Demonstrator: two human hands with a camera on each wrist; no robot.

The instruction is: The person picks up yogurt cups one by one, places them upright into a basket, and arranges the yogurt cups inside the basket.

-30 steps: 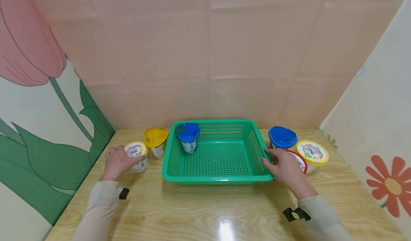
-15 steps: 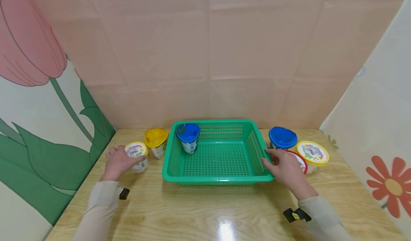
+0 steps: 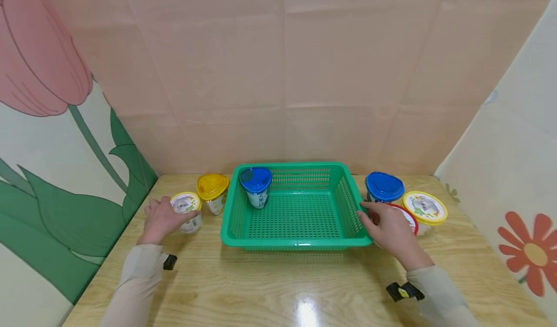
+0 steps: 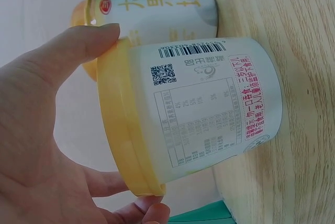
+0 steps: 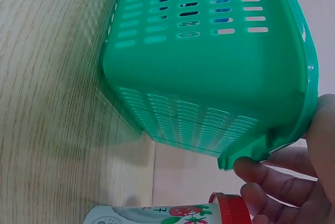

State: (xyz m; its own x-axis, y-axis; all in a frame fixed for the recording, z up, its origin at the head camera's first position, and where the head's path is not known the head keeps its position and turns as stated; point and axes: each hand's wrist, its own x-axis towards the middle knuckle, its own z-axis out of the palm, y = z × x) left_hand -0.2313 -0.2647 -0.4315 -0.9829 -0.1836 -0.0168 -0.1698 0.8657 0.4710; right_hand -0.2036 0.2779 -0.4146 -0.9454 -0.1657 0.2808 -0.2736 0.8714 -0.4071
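At the left, my left hand [image 3: 161,218] holds a white jelly cup with a flat yellow lid [image 3: 190,218]. Thumb and fingers sit round the lid's edge in the left wrist view, and the cup [image 4: 209,98] stands upright on the table. A green plastic basket [image 3: 296,243] occupies the middle, with one blue-lidded cup [image 3: 256,181] in its back left corner. My right hand [image 3: 393,232] pinches the basket's right rim, its fingers under the outer lip [image 5: 251,153] in the right wrist view. Partly hidden beneath that hand is a red-lidded cup [image 5: 234,211].
Another yellow-lidded cup [image 3: 212,186] stands between the held cup and the basket. To the basket's right are a second blue-lidded cup [image 3: 384,186] and a flat yellow-lidded cup [image 3: 424,208]. A pink-covered wall [image 3: 283,99] rises behind the wooden table [image 3: 243,288].
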